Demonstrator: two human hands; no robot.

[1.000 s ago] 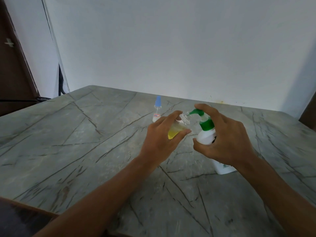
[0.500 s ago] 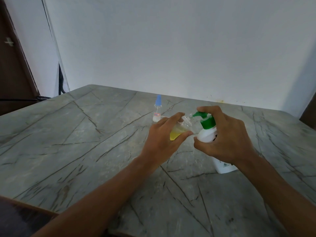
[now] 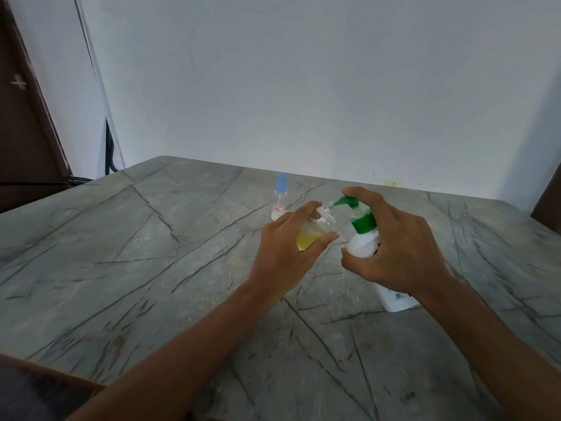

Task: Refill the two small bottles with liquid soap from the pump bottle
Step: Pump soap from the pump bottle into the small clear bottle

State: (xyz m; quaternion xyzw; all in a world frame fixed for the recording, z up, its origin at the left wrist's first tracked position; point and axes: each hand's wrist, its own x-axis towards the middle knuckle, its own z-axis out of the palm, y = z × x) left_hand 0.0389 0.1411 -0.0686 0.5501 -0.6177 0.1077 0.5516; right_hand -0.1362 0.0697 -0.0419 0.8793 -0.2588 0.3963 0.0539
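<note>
Grey veined stone is the table [image 3: 151, 284] under my forearms. On it, to my right, rests the base of the white pump bottle [image 3: 362, 243], its body leaning away toward the left. My right hand [image 3: 394, 247] grips it round the shoulder, thumb in front, forefinger laid over the green pump head [image 3: 349, 202]. The plastic is opaque, so I cannot tell how much is inside.

My left hand [image 3: 288, 256] holds the small clear bottle [image 3: 314, 233] tilted between thumb and fingers. Its open threaded neck points up to the right and meets the tip of the green spout. Yellow liquid soap fills its lower part; the upper part is clear.

Just beyond my left hand the second small bottle [image 3: 280, 202] stands upright on the stone, blue cap on, with a small red-edged label. Its contents are too small to make out.

Behind is a pale wall [image 3: 303, 86], with a dark brown door [image 3: 24, 132] at the left.
</note>
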